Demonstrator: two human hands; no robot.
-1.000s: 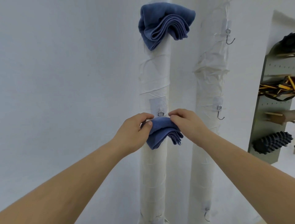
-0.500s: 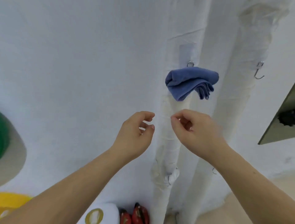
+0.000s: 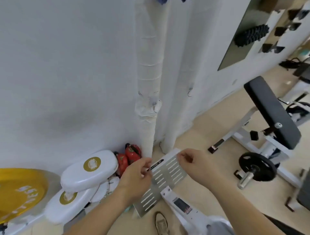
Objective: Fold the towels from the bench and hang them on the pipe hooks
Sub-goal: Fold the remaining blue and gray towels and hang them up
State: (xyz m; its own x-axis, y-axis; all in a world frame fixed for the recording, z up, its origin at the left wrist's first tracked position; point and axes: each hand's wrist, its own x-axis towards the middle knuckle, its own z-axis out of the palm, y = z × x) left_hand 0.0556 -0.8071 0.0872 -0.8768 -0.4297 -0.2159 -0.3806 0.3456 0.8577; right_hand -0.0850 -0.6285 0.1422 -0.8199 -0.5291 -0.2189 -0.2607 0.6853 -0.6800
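Observation:
Two white wrapped pipes, the left pipe (image 3: 149,67) and the right pipe (image 3: 182,67), run down the wall. An empty hook (image 3: 155,107) sits low on the left pipe and another hook (image 3: 190,93) low on the right one. Only a scrap of a blue towel (image 3: 161,1) shows at the top edge, on the left pipe. My left hand (image 3: 135,174) and my right hand (image 3: 192,161) hang low in front of me, fingers loosely curled, holding nothing. A black padded bench (image 3: 271,114) stands to the right with no towel visible on it.
White pads (image 3: 88,169), a yellow weight plate (image 3: 20,189) and red kettlebells (image 3: 130,154) crowd the floor by the wall. A slotted metal footplate (image 3: 166,174) lies under my hands. A black plate on a bar (image 3: 256,167) sits right; a shoe (image 3: 161,223) is below.
Both hands let go of the folded blue towel, which stayed on the pipe hook, and dropped down. The view tilted down to the floor and swung right toward the bench.

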